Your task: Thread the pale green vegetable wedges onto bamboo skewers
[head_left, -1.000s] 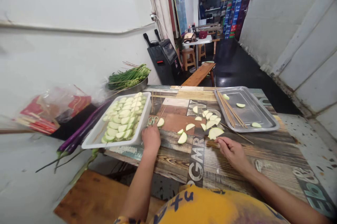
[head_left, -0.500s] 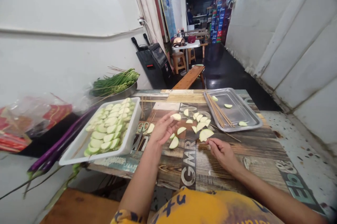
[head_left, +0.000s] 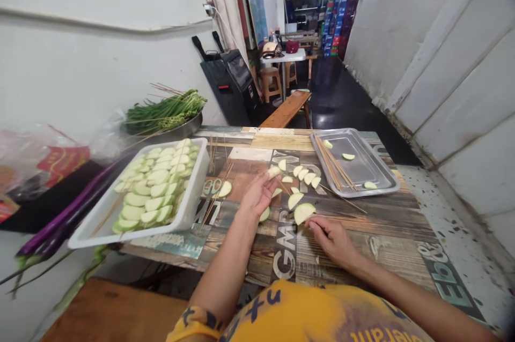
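Observation:
My left hand (head_left: 257, 194) reaches over the patterned table (head_left: 362, 229) and pinches a pale green vegetable slice (head_left: 274, 171) at its fingertips. My right hand (head_left: 330, 236) rests on the table with its fingers pinched on a thin wooden skewer (head_left: 284, 187), which points toward the left hand. Two slices, one of them large (head_left: 303, 212), sit along that skewer just ahead of the right fingertips. Several loose slices (head_left: 306, 177) lie on the table beyond both hands.
A white tub (head_left: 189, 213) full of slices stands at the left. A metal tray (head_left: 362, 168) at the right holds skewers (head_left: 332, 165) and a few slices. More skewers (head_left: 213, 197) lie by the tub. Long purple eggplants (head_left: 60, 221) and a bowl of greens (head_left: 164, 111) are farther left.
My left hand left the tub's corner, swung right and picked up a slice. My right hand with the skewer drew slightly nearer. The view shifted left and down.

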Available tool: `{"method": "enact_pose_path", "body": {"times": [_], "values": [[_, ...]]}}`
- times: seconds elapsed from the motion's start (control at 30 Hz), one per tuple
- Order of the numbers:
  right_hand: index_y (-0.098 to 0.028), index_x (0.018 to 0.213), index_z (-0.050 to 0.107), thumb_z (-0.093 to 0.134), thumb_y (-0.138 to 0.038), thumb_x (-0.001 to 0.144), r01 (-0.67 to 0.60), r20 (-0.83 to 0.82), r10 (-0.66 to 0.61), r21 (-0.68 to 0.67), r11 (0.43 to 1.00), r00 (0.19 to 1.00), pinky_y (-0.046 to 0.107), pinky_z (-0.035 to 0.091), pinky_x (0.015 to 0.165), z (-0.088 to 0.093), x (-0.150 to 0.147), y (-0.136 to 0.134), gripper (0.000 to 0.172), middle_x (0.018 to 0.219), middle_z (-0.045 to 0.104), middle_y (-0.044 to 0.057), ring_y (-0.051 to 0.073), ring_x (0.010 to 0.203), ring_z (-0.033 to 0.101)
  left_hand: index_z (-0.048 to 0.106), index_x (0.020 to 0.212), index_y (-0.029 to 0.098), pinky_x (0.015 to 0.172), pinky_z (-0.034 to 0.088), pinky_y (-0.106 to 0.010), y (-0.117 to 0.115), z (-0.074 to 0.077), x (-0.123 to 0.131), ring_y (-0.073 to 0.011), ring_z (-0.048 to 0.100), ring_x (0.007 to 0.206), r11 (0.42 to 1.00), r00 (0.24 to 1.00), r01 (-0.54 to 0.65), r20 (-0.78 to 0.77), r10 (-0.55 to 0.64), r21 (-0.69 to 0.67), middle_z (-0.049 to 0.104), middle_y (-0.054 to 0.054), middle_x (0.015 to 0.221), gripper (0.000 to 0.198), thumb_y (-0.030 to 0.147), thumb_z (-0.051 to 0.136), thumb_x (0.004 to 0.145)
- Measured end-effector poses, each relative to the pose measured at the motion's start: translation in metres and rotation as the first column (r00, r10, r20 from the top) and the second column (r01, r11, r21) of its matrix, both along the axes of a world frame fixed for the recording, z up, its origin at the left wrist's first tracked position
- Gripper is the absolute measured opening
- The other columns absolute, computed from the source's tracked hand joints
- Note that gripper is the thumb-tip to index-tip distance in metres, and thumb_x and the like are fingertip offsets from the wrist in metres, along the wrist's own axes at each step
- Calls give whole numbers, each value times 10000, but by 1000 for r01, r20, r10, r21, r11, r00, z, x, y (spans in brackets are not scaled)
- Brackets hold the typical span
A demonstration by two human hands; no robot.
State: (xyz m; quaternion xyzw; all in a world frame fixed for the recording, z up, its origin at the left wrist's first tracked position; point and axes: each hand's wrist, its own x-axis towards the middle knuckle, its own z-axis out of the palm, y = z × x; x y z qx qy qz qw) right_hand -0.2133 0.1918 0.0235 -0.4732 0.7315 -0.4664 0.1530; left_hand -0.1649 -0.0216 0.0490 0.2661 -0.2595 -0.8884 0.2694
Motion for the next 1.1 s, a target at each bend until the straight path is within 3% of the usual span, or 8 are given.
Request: {"method": "enact_pose_path", "body": {"times": [0.23, 0.47, 1.1], "values": [[-158, 815, 609, 385, -231, 876, -22, -17, 22, 22, 1000, 1000, 205, 429, 659, 2, 3, -1, 244, 772, 664, 36, 136, 712, 610, 616, 839, 66, 840, 509, -268, 1, 4, 1, -156, 646, 858, 999, 1000, 6, 0, -6, 40, 681, -113, 870, 123, 85, 498, 807], [-157, 800, 602, 362, -235, 879, -34, -29, 35, 50, 998, 999, 220, 421, 640, 3, 3, -1, 264, 729, 650, 38, 139, 670, 593, 611, 833, 79, 835, 511, -249, 0, -2, -2, -143, 640, 876, 999, 1000, -26, 15, 26, 40, 682, -101, 873, 97, 73, 523, 791], [-158, 814, 604, 347, -258, 895, -37, -27, 39, 86, 996, 999, 225, 414, 638, -1, 3, 0, 287, 730, 643, 35, 143, 667, 581, 588, 823, 82, 831, 522, -279, 1, -4, -3, -163, 634, 904, 996, 997, -70, 21, 69, 52, 676, -103, 887, 89, 50, 511, 792]]}}
